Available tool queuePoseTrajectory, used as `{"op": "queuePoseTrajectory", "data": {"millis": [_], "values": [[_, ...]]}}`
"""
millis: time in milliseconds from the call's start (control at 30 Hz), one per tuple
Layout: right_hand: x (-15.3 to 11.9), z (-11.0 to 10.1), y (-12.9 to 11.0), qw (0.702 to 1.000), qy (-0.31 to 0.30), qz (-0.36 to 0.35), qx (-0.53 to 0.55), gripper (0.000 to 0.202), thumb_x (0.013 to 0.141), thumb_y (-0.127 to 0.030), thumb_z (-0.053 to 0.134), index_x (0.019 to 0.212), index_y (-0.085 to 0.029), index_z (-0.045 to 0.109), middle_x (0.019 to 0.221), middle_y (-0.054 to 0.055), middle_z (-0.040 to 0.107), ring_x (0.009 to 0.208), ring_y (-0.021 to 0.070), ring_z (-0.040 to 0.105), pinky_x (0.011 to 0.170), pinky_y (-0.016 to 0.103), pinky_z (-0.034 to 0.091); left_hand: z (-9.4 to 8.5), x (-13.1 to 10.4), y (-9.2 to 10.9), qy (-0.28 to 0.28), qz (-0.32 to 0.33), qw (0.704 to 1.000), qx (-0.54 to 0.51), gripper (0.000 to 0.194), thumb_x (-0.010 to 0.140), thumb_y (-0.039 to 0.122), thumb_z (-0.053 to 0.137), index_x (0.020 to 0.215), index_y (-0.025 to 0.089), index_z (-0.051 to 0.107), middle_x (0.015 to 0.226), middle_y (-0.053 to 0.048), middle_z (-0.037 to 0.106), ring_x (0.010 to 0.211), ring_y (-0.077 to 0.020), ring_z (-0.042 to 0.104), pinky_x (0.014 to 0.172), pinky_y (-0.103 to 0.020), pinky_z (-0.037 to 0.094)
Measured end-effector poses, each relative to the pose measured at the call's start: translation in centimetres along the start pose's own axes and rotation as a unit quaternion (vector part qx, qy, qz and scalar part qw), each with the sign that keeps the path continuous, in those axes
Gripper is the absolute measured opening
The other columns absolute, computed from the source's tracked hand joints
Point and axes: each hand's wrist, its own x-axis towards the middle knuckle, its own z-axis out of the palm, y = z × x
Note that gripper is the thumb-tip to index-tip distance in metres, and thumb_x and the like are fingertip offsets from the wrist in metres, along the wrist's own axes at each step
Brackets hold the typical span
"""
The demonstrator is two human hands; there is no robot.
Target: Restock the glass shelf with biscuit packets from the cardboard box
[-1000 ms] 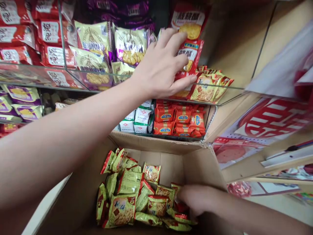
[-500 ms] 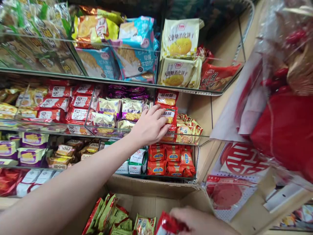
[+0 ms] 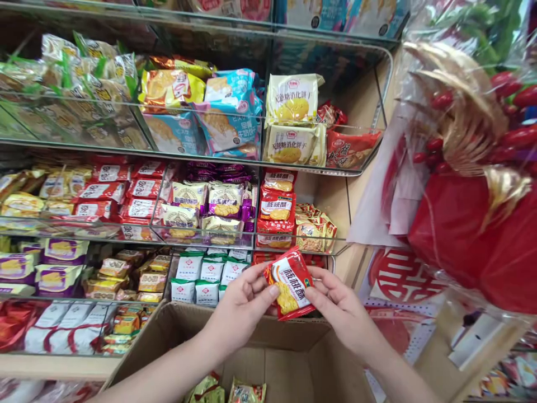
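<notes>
- Off the shelf [image 3: 293, 170] now, left hand [image 3: 241, 305] has dropped to meet right hand [image 3: 339, 308] above the cardboard box [image 3: 289, 364].
- Both hands pinch one red biscuit packet [image 3: 289, 282], lifted from the box, held before matching red packets [image 3: 277, 210].

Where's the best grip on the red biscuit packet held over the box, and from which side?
Grip the red biscuit packet by its flat crimped side edges, coming in from left and right, as the left hand and right hand do now. It is thin, tilted, face toward the camera; pinching the edges probably spares the biscuit in the middle.
</notes>
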Motion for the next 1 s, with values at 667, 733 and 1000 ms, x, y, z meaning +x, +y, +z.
{"op": "queuePoseTrajectory", "data": {"millis": [667, 733, 1000], "values": [[8.0, -2.3, -7.4, 0.981, 0.162, -0.095, 0.047, 0.031, 0.063, -0.028, 0.071, 0.088, -0.015, 0.057, 0.082, 0.005, 0.067, 0.070, 0.0177, 0.063, 0.064, 0.030, 0.052, -1.0, 2.3, 3.1, -0.042, 0.414, 0.666, 0.619, 0.040, 0.081, 0.018, 0.046, 0.122, 0.019, 0.046, 0.132, -0.010, 0.046, 0.127, -0.0260, 0.031, 0.106, -0.048, 0.021], [10.0, -2.4, -8.4, 0.979, 0.164, -0.112, 0.036, 0.027, 0.062, -0.025, 0.070, 0.085, -0.015, 0.058, 0.077, 0.003, 0.067, 0.066, 0.0153, 0.062, 0.061, 0.027, 0.052, -0.8, 3.5, 3.8, -0.008, 0.384, 0.609, 0.694, 0.041, 0.083, 0.024, 0.043, 0.123, 0.015, 0.045, 0.133, -0.011, 0.045, 0.129, -0.0284, 0.028, 0.106, -0.051, 0.019], [14.1, -1.3, -6.6, 0.975, 0.100, -0.133, -0.147, 0.031, 0.059, -0.027, 0.068, 0.085, -0.016, 0.054, 0.081, 0.005, 0.066, 0.072, 0.0173, 0.062, 0.068, 0.034, 0.051, -1.7, 4.9, 3.7, 0.055, 0.341, 0.545, 0.764, 0.040, 0.085, 0.032, 0.040, 0.119, 0.013, 0.050, 0.127, -0.014, 0.051, 0.125, -0.0290, 0.034, 0.104, -0.051, 0.023]]}}
